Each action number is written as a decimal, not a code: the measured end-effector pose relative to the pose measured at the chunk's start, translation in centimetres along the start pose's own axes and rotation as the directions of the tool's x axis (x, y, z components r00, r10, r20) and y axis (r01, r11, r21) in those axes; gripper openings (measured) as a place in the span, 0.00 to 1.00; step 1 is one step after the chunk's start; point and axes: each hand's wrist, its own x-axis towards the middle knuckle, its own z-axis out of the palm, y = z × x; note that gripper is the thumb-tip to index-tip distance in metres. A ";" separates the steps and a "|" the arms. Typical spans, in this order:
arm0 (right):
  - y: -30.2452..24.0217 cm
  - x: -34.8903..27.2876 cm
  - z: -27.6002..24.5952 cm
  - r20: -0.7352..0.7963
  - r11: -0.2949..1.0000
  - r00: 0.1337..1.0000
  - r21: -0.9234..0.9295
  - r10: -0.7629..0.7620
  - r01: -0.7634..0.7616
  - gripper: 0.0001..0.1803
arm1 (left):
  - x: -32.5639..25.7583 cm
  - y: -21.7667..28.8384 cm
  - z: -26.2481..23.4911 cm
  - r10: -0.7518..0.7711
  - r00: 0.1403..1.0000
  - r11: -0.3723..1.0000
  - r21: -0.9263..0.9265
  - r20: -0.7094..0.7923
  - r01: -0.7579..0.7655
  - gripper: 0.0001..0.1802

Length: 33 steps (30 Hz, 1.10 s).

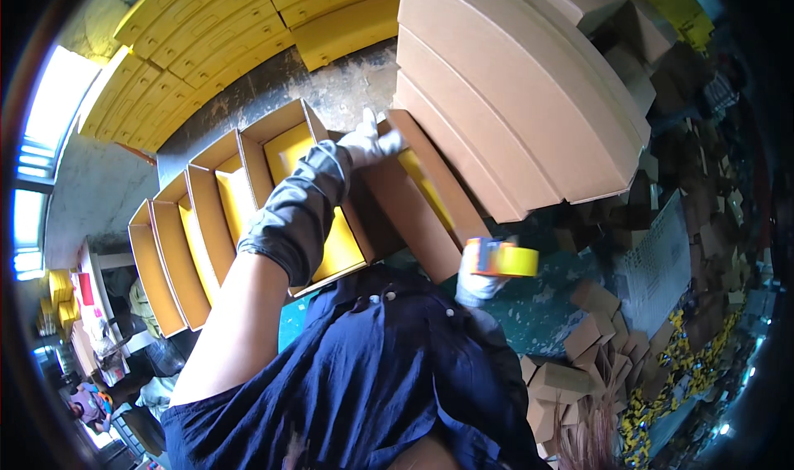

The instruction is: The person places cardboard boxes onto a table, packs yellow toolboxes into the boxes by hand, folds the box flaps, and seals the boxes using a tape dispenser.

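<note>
A long, narrow cardboard box [413,213] lies in front of me, with a yellow strip showing inside. My left hand [368,143], in a pale glove and dark sleeve cover, grips the far end of this box; its fingers are slightly blurred. At the box's near right end, my gloved right hand [478,286] is closed on a tape dispenser [490,256] in orange and blue. The dispenser carries a roll of yellow tape [518,261]. To the left, several open cardboard boxes [217,143] stand side by side, with yellow showing inside them.
A large stack of flat cardboard sheets [504,98] rises at the far right. Yellow drawer-like bins [207,31] line the back left. A green surface [542,300] lies right of my right hand. Folded cardboard pieces [571,379] and a grey crate [657,259] are at the right.
</note>
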 end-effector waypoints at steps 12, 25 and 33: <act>-3.3 10.5 -8.6 0.871 0.214 0.407 0.468 -0.273 -0.857 0.28 | 2.2 -2.3 -0.8 -0.142 0.990 0.949 -0.282 0.019 0.141 0.45; -0.6 9.5 -2.6 0.896 0.248 0.096 0.221 -0.433 -0.943 0.30 | -7.6 6.8 -0.5 -0.091 0.986 0.763 -0.627 0.137 0.158 0.30; 0.3 8.9 -1.7 0.869 0.204 0.077 0.200 -0.489 -0.958 0.30 | -10.1 11.0 2.8 -0.039 0.555 -0.009 -0.555 0.831 0.831 0.34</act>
